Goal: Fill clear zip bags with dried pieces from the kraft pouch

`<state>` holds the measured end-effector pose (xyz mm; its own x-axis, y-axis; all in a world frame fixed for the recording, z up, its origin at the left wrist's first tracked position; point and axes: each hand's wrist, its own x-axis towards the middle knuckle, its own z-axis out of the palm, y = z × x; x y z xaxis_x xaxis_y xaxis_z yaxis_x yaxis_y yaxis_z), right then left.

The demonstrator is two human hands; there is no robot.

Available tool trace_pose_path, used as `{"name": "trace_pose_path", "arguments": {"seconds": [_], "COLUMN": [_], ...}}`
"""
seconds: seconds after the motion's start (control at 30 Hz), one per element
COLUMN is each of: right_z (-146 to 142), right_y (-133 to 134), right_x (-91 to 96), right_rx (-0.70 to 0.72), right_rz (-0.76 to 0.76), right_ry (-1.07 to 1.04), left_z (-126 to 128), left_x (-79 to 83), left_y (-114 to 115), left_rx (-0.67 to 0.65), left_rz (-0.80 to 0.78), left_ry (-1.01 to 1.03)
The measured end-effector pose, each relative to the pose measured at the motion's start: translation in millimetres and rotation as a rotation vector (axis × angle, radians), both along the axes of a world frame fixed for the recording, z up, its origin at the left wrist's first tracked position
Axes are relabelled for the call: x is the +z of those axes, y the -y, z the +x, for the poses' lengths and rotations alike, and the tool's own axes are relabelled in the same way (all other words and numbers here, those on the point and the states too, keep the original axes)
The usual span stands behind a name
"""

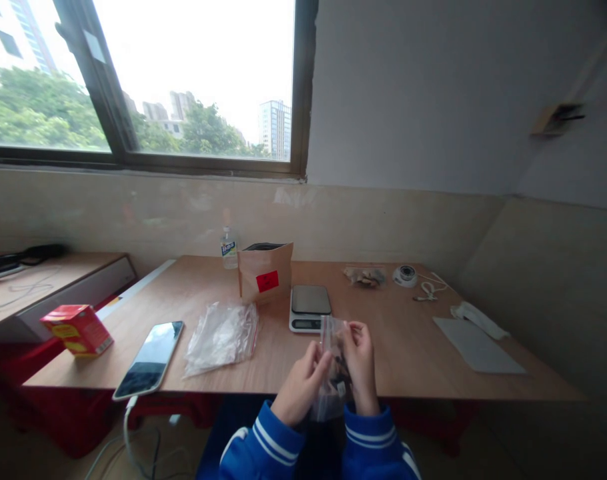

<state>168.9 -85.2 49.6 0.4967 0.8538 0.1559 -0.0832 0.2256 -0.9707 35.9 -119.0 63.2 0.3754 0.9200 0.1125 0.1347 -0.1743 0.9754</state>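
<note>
Between my two hands hangs a clear zip bag (328, 400) with dark pieces inside; what they are is too small to tell. The fingers of my left hand (303, 381) pinch the bag's left edge. On the other side, my right hand (360, 360) is closed on the upper right edge. Just beyond the hands stands a white kitchen scale (311, 305), nothing on its plate. Behind it, to the left, a brown paper pouch (256, 283) with a red label stands upright, its top open. A pile of clear zip bags (222, 335) lies left of the scale.
At the left are a phone (151, 360) on a cable and a red box (78, 330). A bottle (228, 250) stands at the back. Farther right lie a filled clear bag (366, 276), a white dome camera (405, 275) and a grey sheet (476, 347) beside a white cloth-like item (481, 320).
</note>
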Motion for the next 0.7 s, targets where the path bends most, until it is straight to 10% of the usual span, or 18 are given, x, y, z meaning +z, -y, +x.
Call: {"name": "trace_pose_path", "arguments": {"seconds": [0.27,0.47,0.7], "right_z": [14.2,-24.0,-35.0], "right_y": [9.8,29.7,29.0], "right_x": [-4.0,34.9,33.5], "right_rx": [-0.275,0.349,0.344], "right_rz": [-0.023,0.041,0.073], "right_ry": [0.363,0.429,0.494], "left_z": [10.7,-4.6,-15.6], "left_x": [-6.0,-6.1,1.8], "left_y": [4.0,-6.0,-1.8], "left_rx": [0.158,0.354,0.162], "left_rz": [0.023,0.02,0.082], "left_ry": [0.174,0.221,0.222]}}
